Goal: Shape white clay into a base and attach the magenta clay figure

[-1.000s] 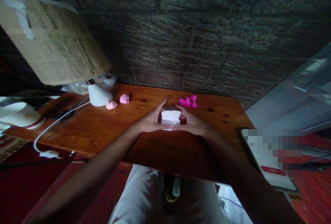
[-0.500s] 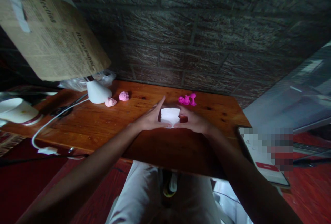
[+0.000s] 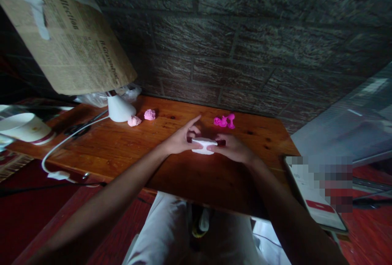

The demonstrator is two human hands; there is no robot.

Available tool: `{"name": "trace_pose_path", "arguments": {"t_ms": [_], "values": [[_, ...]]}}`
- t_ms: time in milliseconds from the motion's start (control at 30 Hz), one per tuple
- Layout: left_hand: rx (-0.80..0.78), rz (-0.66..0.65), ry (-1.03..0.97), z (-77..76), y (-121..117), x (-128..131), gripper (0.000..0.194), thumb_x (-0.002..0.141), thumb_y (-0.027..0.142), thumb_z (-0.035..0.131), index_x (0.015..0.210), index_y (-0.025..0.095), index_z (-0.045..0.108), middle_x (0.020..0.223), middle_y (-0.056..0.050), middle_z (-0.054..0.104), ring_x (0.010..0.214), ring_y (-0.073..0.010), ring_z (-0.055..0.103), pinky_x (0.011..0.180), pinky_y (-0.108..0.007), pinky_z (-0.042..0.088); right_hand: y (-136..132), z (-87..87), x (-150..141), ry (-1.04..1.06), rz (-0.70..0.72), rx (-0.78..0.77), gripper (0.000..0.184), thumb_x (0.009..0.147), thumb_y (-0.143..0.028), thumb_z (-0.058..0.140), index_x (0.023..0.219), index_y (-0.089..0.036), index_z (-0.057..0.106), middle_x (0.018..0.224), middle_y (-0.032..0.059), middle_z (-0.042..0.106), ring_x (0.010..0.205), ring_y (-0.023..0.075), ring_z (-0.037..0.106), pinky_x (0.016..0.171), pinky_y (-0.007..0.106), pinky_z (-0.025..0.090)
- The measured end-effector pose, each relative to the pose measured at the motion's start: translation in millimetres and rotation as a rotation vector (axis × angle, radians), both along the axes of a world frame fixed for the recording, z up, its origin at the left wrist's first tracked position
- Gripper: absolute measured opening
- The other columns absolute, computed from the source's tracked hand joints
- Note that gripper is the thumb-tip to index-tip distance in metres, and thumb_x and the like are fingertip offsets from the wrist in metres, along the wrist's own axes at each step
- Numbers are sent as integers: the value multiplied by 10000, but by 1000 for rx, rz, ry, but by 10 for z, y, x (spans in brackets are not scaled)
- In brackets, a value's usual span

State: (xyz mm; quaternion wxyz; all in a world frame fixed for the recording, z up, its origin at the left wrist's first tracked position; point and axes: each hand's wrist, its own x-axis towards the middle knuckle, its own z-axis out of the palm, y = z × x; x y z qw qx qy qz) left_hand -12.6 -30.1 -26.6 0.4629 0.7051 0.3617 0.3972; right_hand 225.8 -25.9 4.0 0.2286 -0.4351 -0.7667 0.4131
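A white, soft-looking slab, perhaps modelling clay, (image 3: pixel 204 147) is held between both hands above the near part of the wooden table. My left hand (image 3: pixel 181 137) grips its left end, thumb on the near face, with the index finger stretched up and away. My right hand (image 3: pixel 234 146) pinches the right end, its thumb also on the near face and the other fingers curled behind. Just beyond the right hand lie bright magenta shaped pieces (image 3: pixel 224 121). Two pale pink lumps (image 3: pixel 150 114) (image 3: pixel 134 121) sit farther left on the table.
A lamp with a newsprint shade (image 3: pixel 88 48) and white base (image 3: pixel 120 109) stands at the back left. A paper cup (image 3: pixel 26 128) and a white cable (image 3: pixel 65 134) are at the left. A flat tablet-like board (image 3: pixel 317 199) lies at the right edge. A brick wall (image 3: pixel 214 40) rises behind.
The white slab has tilted, so its broad face now shows as a thinner shape. My left hand's fingers have curled more behind it. The view has shifted slightly.
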Motion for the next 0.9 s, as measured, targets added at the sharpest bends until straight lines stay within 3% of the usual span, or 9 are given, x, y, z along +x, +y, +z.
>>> {"name": "trace_pose_path", "arguments": {"t_ms": [67, 167, 267, 333, 400, 633, 900], "values": [[-66, 6, -122, 22, 12, 32, 1077, 669, 295, 848, 1551, 260, 231, 982, -24, 616, 785, -122, 623, 719, -254, 509, -26, 11, -41, 104, -10, -56, 335, 739, -489, 739, 834, -174, 678, 854, 42, 708, 770, 180, 637, 673, 289, 443], [-135, 130, -260, 75, 30, 80, 1020, 633, 304, 874, 1494, 222, 333, 1020, -46, 655, 858, -152, 643, 756, -270, 529, -49, -14, -127, 286, -68, -211, 395, 758, -550, 707, 871, -172, 678, 813, 38, 699, 683, 145, 617, 579, 255, 426], [-268, 215, -334, 137, 27, 121, 772, 673, 387, 854, 1327, 161, 511, 1085, -92, 683, 882, -158, 665, 755, -264, 535, -46, -67, -211, 450, -177, -265, 410, 697, -543, 762, 851, -170, 689, 740, 22, 676, 649, 125, 588, 576, 244, 433], [-411, 169, -316, 173, 9, 144, 583, 715, 468, 815, 1143, 123, 619, 1000, -106, 713, 788, -143, 674, 670, -239, 520, -36, -100, -250, 525, -265, -250, 408, 658, -539, 789, 814, -176, 689, 711, 12, 660, 641, 122, 571, 586, 248, 438], [-505, 99, -276, 194, -14, 166, 516, 706, 527, 807, 974, 107, 671, 901, -113, 732, 691, -128, 657, 588, -220, 487, -33, -125, -281, 570, -310, -239, 404, 649, -543, 794, 797, -181, 690, 718, 12, 664, 636, 121, 559, 590, 254, 437], [-382, 109, -223, 178, -47, 201, 528, 683, 606, 779, 788, 94, 700, 740, -75, 715, 548, -76, 542, 476, -186, 364, -90, -139, -379, 583, -256, -307, 448, 671, -603, 763, 760, -170, 689, 730, 25, 675, 599, 111, 530, 559, 250, 400], [-367, 102, -182, 164, -48, 223, 506, 733, 597, 738, 710, 96, 674, 609, -35, 633, 476, -56, 444, 443, -191, 282, -104, -84, -385, 533, -286, -183, 491, 662, -668, 735, 674, -183, 660, 622, 6, 612, 537, 113, 472, 515, 263, 366]]}}
